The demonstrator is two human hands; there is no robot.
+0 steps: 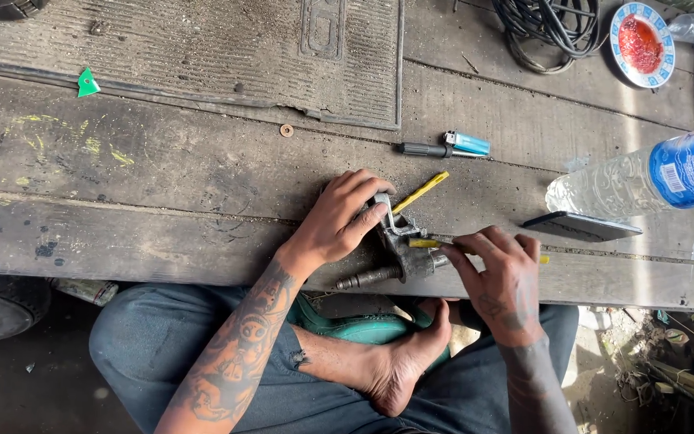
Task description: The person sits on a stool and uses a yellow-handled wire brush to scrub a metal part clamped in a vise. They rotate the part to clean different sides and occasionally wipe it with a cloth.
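Low in the middle of the frame, the left hand (345, 215) presses a grey metal part (399, 245) onto the wooden desk (162, 185). Just right of it, the right hand (501, 277) pinches a yellow-handled tool (427, 243) against that part; a blue lighter (467, 144) lies above.

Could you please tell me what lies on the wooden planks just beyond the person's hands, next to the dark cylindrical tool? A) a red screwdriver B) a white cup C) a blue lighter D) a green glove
C: a small blue plastic lighter lies beside the dark cylindrical tool on the weathered wooden planks, beyond the left hand and right hand, which hold a grey metal part.
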